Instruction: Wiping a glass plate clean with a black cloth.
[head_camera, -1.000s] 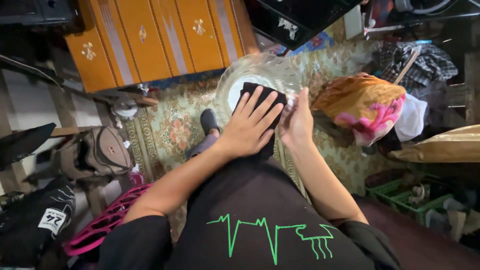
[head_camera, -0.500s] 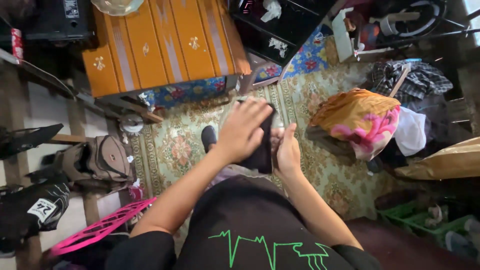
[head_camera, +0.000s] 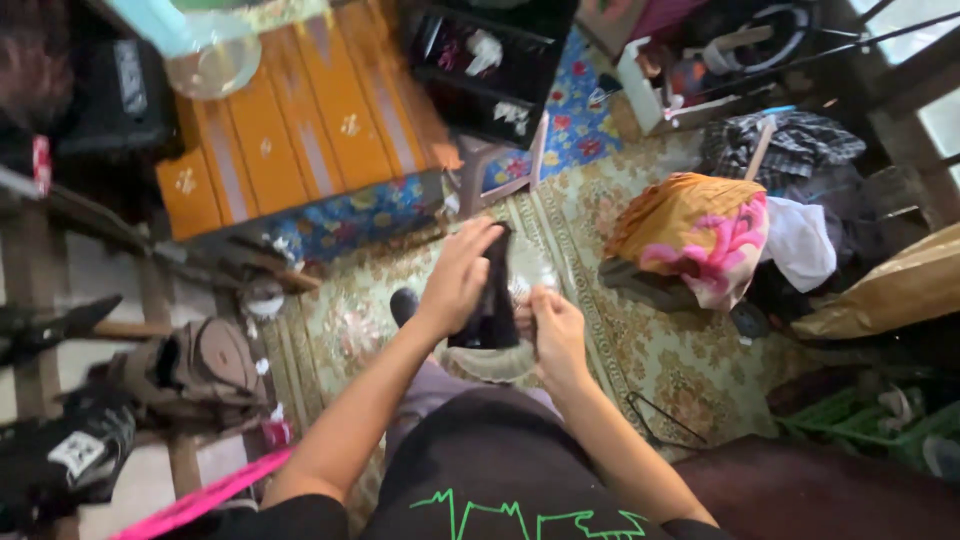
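Note:
My left hand (head_camera: 458, 275) presses a black cloth (head_camera: 490, 305) against a clear glass dish (head_camera: 495, 355) held up in front of me. The dish is turned nearly edge-on; its rim shows below the cloth. On the dish's right side my right hand (head_camera: 553, 335) grips the rim. Both arms reach out from my black shirt with a green line print. My dark shoe (head_camera: 403, 303) shows on the patterned carpet (head_camera: 640, 340) under the hands.
An orange patterned chest (head_camera: 300, 130) stands ahead with a glass bowl (head_camera: 212, 62) on top. An orange and pink bundle (head_camera: 700, 235) lies to the right, a brown bag (head_camera: 195, 365) and pink plastic piece (head_camera: 205, 495) left. A black shelf (head_camera: 490, 60) is beyond.
The glass dish has turned from facing me to nearly edge-on. My left hand with the black cloth shifted around it. The view has tilted up and blurred slightly.

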